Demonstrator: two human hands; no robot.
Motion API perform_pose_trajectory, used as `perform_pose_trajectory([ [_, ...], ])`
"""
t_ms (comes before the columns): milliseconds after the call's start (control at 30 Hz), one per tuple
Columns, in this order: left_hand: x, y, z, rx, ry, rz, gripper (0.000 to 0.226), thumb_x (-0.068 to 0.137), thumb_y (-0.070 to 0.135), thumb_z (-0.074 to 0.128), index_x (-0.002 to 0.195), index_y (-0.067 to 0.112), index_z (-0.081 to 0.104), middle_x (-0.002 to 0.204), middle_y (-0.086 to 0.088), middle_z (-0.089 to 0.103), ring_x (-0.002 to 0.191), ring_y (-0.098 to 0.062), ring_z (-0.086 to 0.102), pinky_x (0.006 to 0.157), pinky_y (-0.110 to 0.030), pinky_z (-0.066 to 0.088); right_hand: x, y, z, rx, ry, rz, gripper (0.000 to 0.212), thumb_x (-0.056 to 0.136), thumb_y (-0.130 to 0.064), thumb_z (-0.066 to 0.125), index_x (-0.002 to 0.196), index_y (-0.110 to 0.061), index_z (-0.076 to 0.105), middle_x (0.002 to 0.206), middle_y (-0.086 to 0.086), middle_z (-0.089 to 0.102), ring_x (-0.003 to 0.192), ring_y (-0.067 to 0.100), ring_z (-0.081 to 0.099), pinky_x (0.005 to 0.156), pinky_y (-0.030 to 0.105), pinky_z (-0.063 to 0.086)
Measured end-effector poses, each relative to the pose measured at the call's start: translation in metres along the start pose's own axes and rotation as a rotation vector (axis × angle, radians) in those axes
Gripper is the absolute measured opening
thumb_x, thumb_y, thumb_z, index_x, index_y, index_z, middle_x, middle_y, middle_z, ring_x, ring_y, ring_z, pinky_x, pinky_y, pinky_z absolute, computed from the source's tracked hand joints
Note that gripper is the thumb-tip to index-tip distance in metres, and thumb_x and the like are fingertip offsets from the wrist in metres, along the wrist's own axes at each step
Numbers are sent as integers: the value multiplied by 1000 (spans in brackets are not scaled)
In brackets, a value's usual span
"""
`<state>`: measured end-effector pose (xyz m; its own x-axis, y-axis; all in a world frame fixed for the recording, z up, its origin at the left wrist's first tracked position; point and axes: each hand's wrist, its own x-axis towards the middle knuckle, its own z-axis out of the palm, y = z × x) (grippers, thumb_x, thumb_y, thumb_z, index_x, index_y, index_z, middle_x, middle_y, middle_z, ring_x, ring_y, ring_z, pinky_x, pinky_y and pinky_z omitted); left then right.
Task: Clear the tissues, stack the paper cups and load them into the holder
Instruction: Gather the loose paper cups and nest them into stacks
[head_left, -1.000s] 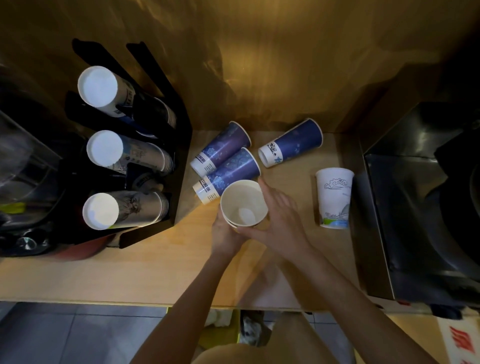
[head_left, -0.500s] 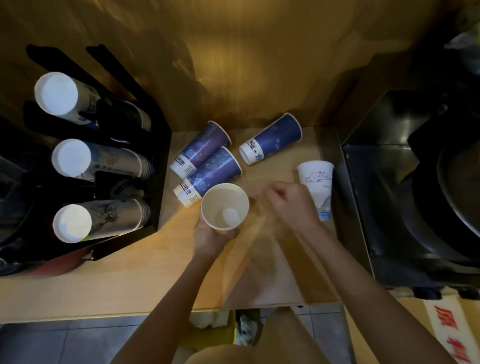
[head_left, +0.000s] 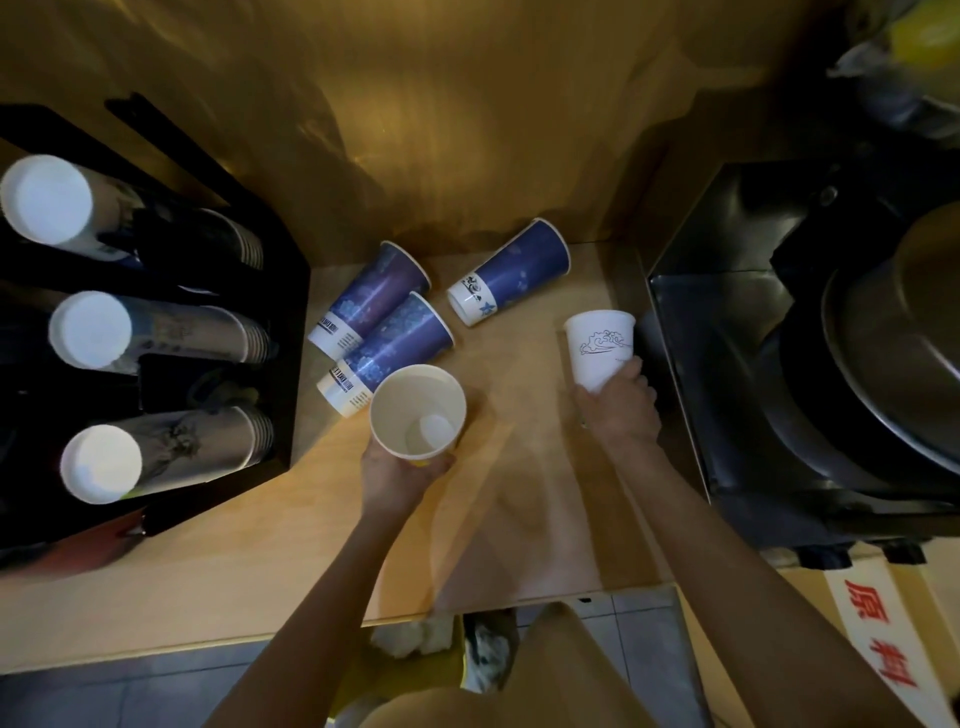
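Nearby, three blue cups (head_left: 387, 340) lie between holder (head_left: 291, 332) and white cup (head_left: 597, 345); both hands' fingers wrap cups.

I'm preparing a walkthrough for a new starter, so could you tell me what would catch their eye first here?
Most likely the three blue cups lying on their sides at the back of the wooden counter. Next, the left hand holding an open cup mouth-up at centre, while the right hand grips a white cup beside it. At left, a black holder carries three cup stacks.
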<state>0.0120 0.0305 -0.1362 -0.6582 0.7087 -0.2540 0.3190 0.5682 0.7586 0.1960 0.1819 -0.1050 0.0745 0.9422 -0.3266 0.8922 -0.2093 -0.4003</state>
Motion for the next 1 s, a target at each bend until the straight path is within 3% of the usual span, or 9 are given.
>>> perform_pose_trajectory([
  [267,-2,0,-1,-29,11,10,76,56,12,86,123,4,51,124,-16,60,115,-26,53,87,-20,34,-12,-23,-15,403,-151,-12,83,49,-51,76,116,-7,51,110,14,67,91,30,66,75,35,53],
  [367,-2,1,-1,-25,10,20,75,56,11,85,123,4,52,124,-17,59,115,-28,53,86,-20,33,-28,-48,-31,736,-330,-50,73,61,-32,80,123,-12,47,109,7,65,89,21,67,72,31,55],
  [467,-2,-2,0,-19,0,23,74,57,13,85,123,3,52,124,-16,59,115,-27,53,81,-10,29,-48,-75,-45,940,-457,-158,72,61,-16,79,126,-13,47,118,9,64,99,22,66,83,38,56],
  [600,-3,-2,-2,-35,-25,19,79,56,16,86,125,3,50,124,-11,61,113,-21,54,79,-6,29,-76,-94,-42,1104,-527,-324,70,65,5,75,121,-21,43,106,-8,62,91,4,66,68,17,56],
  [700,-5,2,-5,-63,-42,35,89,51,33,82,128,5,48,122,-4,60,111,-15,54,77,5,31,-89,-89,-18,945,-529,-467,79,61,2,81,124,-24,40,110,-16,58,98,-4,62,77,15,54],
  [767,-5,2,-5,-26,-34,62,91,49,44,74,128,7,48,126,-8,60,114,-20,55,81,2,30,-94,-84,-2,745,-498,-523,93,55,-10,87,133,-20,37,113,-20,54,105,-7,55,87,14,49],
  [833,-5,1,-6,-10,-29,94,96,49,52,70,130,6,46,129,-11,58,117,-19,53,84,-4,30,-97,-80,9,611,-449,-569,97,52,-17,88,133,-20,35,117,-17,49,113,0,50,98,24,44],
  [900,-5,3,-7,-56,-27,87,99,48,49,72,132,6,43,132,-10,56,118,-16,52,87,-10,35,-99,-76,14,512,-401,-609,97,53,-26,87,134,-20,34,120,-12,43,120,9,44,104,33,40],
  [1000,-5,3,-6,-77,-23,77,95,49,38,76,133,7,41,132,-10,55,119,-18,52,87,-13,36,-100,-72,13,481,-417,-607,98,56,-30,86,136,-23,30,125,-11,40,120,7,38,105,38,40],
])
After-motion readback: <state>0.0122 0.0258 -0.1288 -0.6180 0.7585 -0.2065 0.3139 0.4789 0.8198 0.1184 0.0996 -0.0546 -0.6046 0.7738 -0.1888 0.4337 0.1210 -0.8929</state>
